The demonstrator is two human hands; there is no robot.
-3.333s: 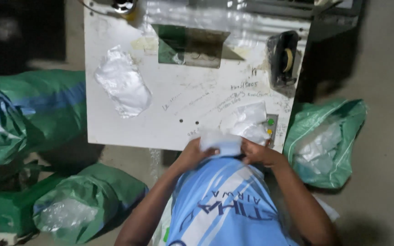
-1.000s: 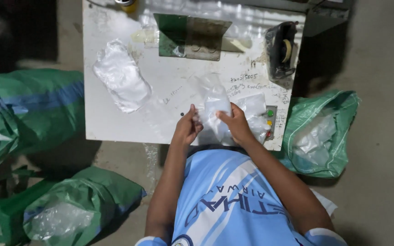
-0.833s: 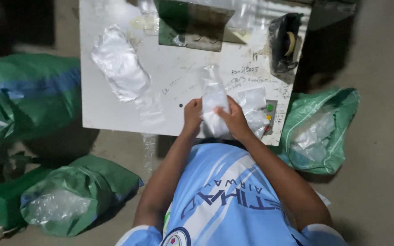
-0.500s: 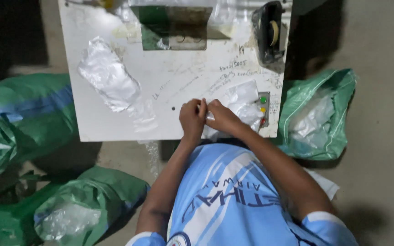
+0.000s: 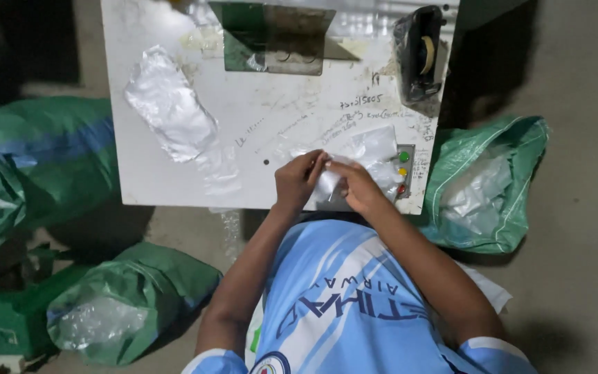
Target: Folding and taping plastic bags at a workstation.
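Both my hands pinch a small clear plastic bag [image 5: 328,185] at the near edge of the white table [image 5: 243,125]. My left hand [image 5: 297,179] grips its left side with fingers curled over the top. My right hand [image 5: 356,185] holds the right side, close against the left hand. More clear plastic bags [image 5: 375,149] lie just behind the hands on the table. I wear a light blue shirt.
A pile of clear plastic bags [image 5: 171,111] lies on the table's left. A black tape dispenser [image 5: 418,52] stands at the back right, a green machine part [image 5: 275,38] at the back. Coloured buttons [image 5: 403,170] sit near my right hand. Green sacks [image 5: 482,183] [image 5: 126,301] [image 5: 29,166] stand on the floor.
The hands have come down from holding the bag raised above the table to pinching it low at the near edge. The view has shifted slightly.
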